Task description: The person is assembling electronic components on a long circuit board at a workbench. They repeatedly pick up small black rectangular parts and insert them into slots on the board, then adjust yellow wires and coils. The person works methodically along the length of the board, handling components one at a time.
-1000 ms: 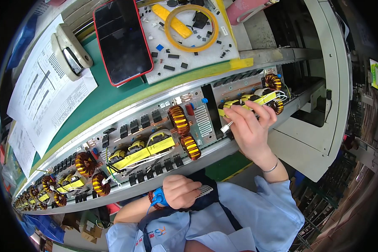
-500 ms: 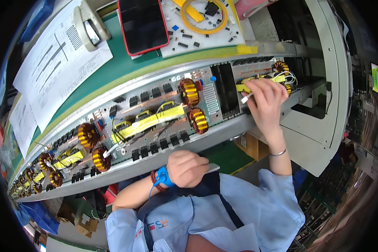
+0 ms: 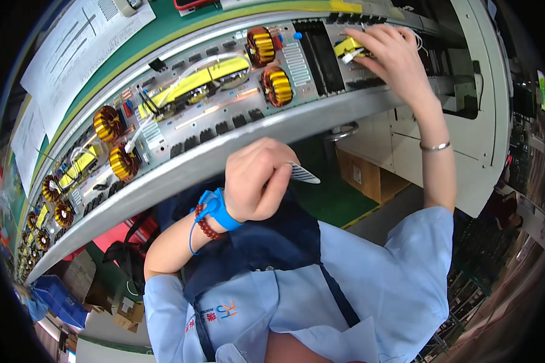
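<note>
In the head view, a striped card is gripped by the closed left hand, held before the metal rail, seemingly to be kept off the circuit boards. These are lined up along the rail, presumably for support. The half-open right hand is curled over a yellow-wrapped part, beside a white connector; whether either is gripped cannot be told.

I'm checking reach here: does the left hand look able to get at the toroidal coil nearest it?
Probably yes: the toroidal coil lies uncovered beyond the metal rail, though the striped strip in the left hand may hinder gripping.
</note>
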Motion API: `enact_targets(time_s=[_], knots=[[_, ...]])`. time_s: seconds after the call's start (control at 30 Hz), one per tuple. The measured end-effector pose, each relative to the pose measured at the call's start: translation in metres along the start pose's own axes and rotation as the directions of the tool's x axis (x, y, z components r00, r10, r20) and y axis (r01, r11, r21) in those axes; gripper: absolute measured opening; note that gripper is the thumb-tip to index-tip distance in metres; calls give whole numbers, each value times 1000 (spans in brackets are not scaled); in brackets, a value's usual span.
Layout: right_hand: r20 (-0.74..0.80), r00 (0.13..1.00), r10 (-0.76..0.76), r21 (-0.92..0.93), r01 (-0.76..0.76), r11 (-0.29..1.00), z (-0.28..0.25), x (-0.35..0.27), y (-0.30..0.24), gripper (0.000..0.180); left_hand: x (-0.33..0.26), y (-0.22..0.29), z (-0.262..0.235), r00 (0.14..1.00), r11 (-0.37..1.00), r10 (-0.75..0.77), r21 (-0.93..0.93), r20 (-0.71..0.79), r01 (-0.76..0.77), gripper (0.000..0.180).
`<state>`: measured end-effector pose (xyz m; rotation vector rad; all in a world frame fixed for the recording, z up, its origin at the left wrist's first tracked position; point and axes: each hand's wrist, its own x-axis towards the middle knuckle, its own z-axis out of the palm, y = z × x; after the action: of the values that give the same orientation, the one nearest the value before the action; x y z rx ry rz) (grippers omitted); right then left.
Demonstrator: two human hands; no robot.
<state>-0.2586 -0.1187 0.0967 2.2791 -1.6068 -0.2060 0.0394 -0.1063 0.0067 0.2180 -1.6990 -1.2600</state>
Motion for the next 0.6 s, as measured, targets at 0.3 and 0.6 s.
enact_targets(time_s=[0.3,0.6], knots=[[24,994,-107,110,104,988,-6,12,0,35,-24,14,5,998,995,-2,103,56,-4,9],[-94,994,-61,45,66,997,9,2,-7,32,-23,17,13,1000,991,31,131,6,-31,10]])
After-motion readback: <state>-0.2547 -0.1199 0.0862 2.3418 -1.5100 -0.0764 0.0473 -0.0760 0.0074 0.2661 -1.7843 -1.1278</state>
